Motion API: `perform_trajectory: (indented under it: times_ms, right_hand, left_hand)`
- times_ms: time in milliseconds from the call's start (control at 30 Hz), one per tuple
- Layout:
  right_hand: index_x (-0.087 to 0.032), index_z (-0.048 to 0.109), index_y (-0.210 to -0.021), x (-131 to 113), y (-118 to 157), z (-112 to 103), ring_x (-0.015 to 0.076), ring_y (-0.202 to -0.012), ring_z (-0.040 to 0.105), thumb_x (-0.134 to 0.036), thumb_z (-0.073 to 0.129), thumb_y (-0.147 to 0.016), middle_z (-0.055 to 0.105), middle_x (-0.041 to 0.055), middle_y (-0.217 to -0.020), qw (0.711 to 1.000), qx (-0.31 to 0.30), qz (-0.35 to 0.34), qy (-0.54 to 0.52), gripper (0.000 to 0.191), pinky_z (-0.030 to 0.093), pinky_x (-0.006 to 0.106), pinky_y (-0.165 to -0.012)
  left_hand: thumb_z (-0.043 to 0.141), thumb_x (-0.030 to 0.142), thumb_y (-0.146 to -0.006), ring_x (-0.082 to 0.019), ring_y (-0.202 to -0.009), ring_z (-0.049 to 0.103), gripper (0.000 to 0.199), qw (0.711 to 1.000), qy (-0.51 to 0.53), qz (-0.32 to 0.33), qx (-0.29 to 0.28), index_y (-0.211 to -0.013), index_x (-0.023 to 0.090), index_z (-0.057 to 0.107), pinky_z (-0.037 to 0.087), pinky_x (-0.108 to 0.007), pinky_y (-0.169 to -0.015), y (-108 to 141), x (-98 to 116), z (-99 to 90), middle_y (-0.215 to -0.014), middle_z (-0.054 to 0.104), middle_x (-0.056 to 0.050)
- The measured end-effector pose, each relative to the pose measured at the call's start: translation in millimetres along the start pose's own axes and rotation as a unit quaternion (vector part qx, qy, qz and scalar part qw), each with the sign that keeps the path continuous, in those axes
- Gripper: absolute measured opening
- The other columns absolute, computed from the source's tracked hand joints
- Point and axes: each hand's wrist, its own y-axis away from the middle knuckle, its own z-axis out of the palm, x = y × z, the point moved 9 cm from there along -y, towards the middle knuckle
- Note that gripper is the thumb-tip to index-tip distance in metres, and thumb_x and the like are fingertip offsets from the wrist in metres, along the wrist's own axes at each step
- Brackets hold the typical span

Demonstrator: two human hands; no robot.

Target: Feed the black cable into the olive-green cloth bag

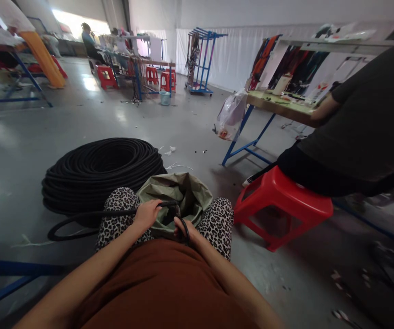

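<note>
My left hand point(146, 214) is closed around a thick black cord point(118, 213), near the end that sticks out to the right. In my right hand point(191, 232) is a pair of scissors with black handles point(185, 227). Their blades point up at the cord's end; whether they touch it, I cannot tell. Both hands are over an open olive-green sack point(154, 188) between my knees, its inside mostly in shadow. The cord runs left over my knee and loops beside a large black coil point(80, 178) on the floor.
Close on my right, a person in dark clothes point(364, 114) sits on a red plastic stool point(286, 192) at a worktable point(282, 106). A plastic bag point(231, 114) hangs from that table. A blue metal bar point(15, 267) is at lower left. Farther off stands a blue wheeled rack point(202, 64).
</note>
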Motion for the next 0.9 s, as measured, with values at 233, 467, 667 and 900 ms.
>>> perform_trajectory:
  times_ms: [233,467,667,900]
  right_hand:
    - [-0.015,0.056,-0.075,-5.1,6.2,0.3,0.0127,-0.053,0.058,-0.059,0.059,-0.087,0.059,0.0007,-0.062,1.000,0.003,0.011,-0.011,0.045,0.044,0.021,-0.051]
    - [-0.015,0.057,-0.076,-7.7,8.6,1.1,0.0125,-0.051,0.057,-0.054,0.058,-0.090,0.058,-0.0003,-0.058,1.000,0.000,0.018,-0.005,0.042,0.043,0.021,-0.049]
    - [-0.015,0.059,-0.075,-3.2,0.9,-0.5,0.0121,-0.051,0.056,-0.055,0.058,-0.090,0.060,0.0006,-0.058,1.000,-0.002,-0.001,0.015,0.043,0.043,0.020,-0.051]
    - [-0.013,0.060,-0.074,-4.8,4.5,-0.7,0.0117,-0.050,0.055,-0.051,0.054,-0.093,0.060,0.0011,-0.057,0.999,-0.003,0.010,0.031,0.043,0.042,0.020,-0.050]
  left_hand:
    - [0.050,0.025,-0.091,-0.021,-0.103,0.066,0.031,1.000,-0.002,-0.003,-0.029,-0.117,0.020,0.065,0.047,-0.033,-0.090,2.8,4.4,0.5,-0.113,0.072,-0.008]
    - [0.047,0.025,-0.092,-0.021,-0.105,0.065,0.033,0.999,-0.004,-0.003,-0.044,-0.119,0.020,0.065,0.046,-0.034,-0.092,4.5,6.3,0.8,-0.115,0.072,-0.009]
    - [0.045,0.026,-0.093,-0.022,-0.105,0.065,0.034,0.998,-0.013,0.002,-0.056,-0.120,0.019,0.064,0.046,-0.034,-0.092,4.7,6.7,2.9,-0.114,0.072,-0.009]
    - [0.044,0.026,-0.094,-0.021,-0.103,0.065,0.034,0.997,-0.032,0.019,-0.065,-0.120,0.020,0.065,0.046,-0.032,-0.089,4.5,7.1,5.3,-0.111,0.072,-0.008]
